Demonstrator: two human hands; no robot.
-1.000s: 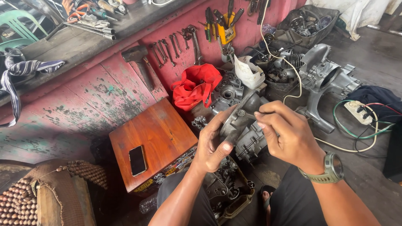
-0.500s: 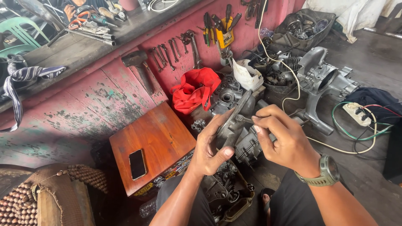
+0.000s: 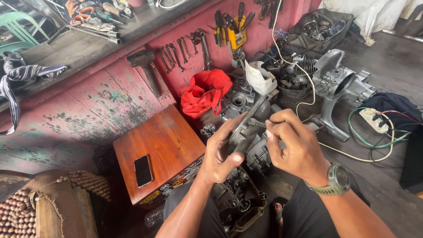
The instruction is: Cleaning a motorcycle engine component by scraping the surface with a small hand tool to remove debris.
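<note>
Down between the person's knees, the left hand (image 3: 222,154) is wrapped around a grey cast-metal engine part (image 3: 246,134), thumb pressed on its near face and fingers curled over the far edge, so the grip is firm and nearly closed. Just beside it the right hand (image 3: 295,147), with an olive-green wristwatch (image 3: 337,180) on its wrist, pinches a thin dark metal rod (image 3: 255,122) between thumb and bunched fingertips; the rod's far end meets the top of the engine part. That part is held up over a greasy black engine block (image 3: 235,200) lying on the floor below. To the left stands a low reddish-brown wooden stool (image 3: 169,141) with a black phone (image 3: 143,170) lying flat near its front corner. Behind the hands, a crumpled red cloth bag (image 3: 205,92) leans against the worn pink wall, where a row of steel wrenches (image 3: 180,50) and a heavy sledgehammer (image 3: 147,68) hang. Off to the right, a silver engine casing (image 3: 339,86) sits near a white power strip (image 3: 374,120) with green cable.
</note>
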